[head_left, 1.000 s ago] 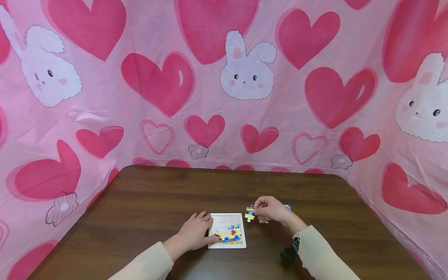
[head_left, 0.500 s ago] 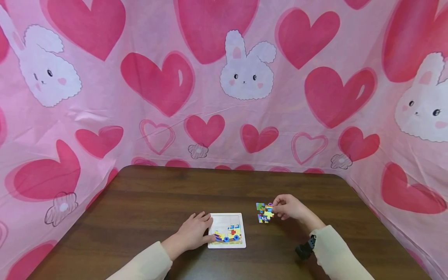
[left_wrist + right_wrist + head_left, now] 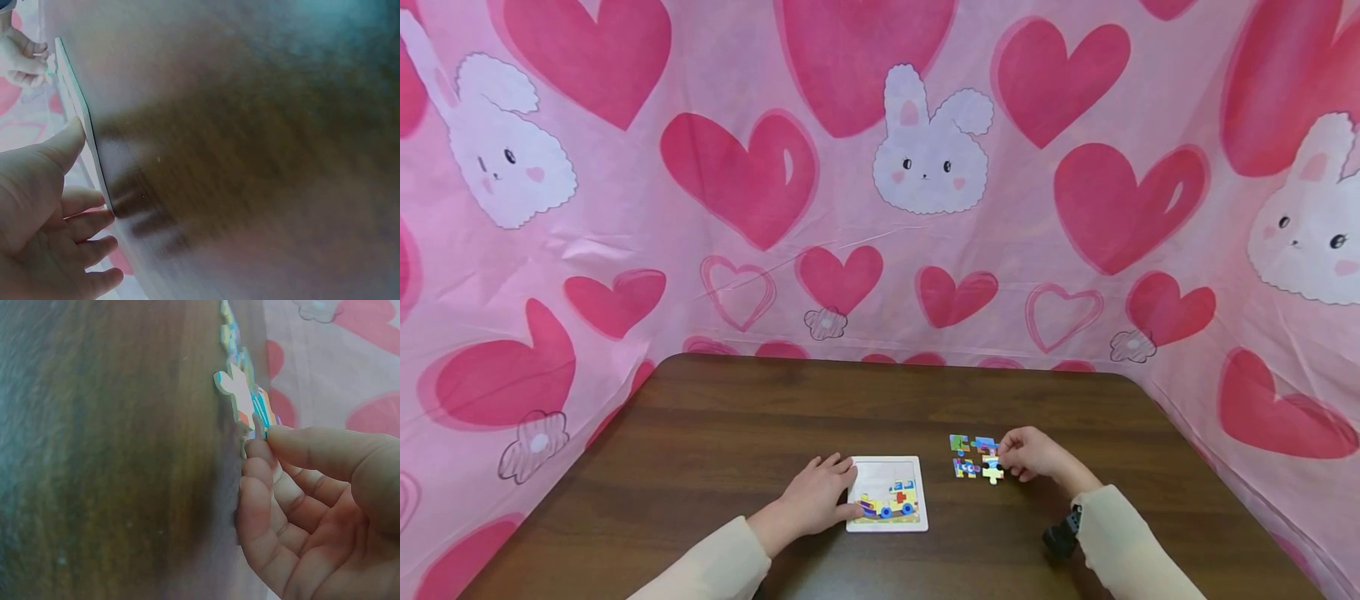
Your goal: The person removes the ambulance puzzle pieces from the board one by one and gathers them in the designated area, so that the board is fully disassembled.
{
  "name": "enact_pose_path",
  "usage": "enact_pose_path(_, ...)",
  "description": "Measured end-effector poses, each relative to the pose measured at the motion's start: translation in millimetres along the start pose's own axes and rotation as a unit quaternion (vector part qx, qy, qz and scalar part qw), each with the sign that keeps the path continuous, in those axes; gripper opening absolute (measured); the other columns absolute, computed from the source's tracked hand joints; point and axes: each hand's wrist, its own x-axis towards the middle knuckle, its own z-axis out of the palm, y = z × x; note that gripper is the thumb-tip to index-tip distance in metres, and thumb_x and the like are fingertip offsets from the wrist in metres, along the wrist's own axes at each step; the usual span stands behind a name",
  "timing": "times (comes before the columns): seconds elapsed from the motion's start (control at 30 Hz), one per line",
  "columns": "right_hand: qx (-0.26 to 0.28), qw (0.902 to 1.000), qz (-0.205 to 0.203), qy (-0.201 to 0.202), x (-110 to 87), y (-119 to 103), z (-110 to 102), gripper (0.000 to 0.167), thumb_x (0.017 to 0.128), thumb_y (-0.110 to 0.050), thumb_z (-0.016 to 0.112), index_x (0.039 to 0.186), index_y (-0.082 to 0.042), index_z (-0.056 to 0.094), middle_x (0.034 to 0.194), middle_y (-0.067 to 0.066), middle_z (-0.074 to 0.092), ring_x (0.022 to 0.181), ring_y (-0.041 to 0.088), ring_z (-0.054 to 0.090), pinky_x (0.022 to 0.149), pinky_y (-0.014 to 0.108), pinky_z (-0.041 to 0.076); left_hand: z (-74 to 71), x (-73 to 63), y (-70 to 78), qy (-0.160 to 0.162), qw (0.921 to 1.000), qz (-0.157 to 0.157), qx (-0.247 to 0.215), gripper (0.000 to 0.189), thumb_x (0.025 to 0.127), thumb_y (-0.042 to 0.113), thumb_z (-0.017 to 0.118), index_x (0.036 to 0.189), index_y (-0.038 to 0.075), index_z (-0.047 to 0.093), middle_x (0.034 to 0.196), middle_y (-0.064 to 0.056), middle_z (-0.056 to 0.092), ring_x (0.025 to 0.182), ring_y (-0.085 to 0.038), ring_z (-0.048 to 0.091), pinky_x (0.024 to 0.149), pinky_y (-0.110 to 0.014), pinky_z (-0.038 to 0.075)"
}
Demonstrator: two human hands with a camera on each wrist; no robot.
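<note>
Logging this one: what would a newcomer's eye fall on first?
Probably the pink backdrop with red hearts and white rabbit faces, rising behind the brown table. Next, the white tray on it, partly filled with a yellow vehicle picture, the left hand at its left edge. To the tray's right, the right hand pinches a puzzle piece beside loose pieces.

From the head we look forward and down across the table (image 3: 775,408) to the curtain (image 3: 1000,250) at twelve o'clock. Low and close at each wrist, we have the left hand (image 3: 50,215) at eight, the right hand (image 3: 319,506) at four; head and left-wrist views share the tray (image 3: 868,472).
</note>
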Motion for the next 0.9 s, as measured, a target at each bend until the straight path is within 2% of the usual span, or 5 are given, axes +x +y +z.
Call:
enact_pose_path(0.4, -0.039, 0.9990, 0.017, 0.012, 2.9, 2.3, 1.9, 0.007, 0.084, -0.002, 0.063, 0.078, 0.001, 0.060, 0.064, 0.005, 0.052, 0.057, 0.016, 0.050, 0.052, 0.031, 0.049, -0.2, 1.1, -0.1, -0.001, 1.0000, 0.000, -0.005, 0.061, 0.081, 0.045, 0.065, 0.122, 0.000, 0.058, 0.128, -0.014, 0.052, 0.122, -0.034, 0.042, 0.098, -0.051, 0.032)
enact_pose_path(0.9, -0.056, 0.9976, 0.032, 0.022, 4.1, -2.2, 5.0, 0.007, 0.085, -0.002, 0.063, 0.078, -0.001, 0.059, 0.065, 0.006, 0.052, 0.056, 0.017, 0.048, 0.051, 0.031, 0.048, -1.5, 0.0, 0.4, -0.001, 1.0000, 0.003, 0.004, 0.060, 0.082, 0.045, 0.065, 0.121, 0.000, 0.058, 0.127, -0.014, 0.054, 0.121, -0.034, 0.044, 0.098, -0.050, 0.033)
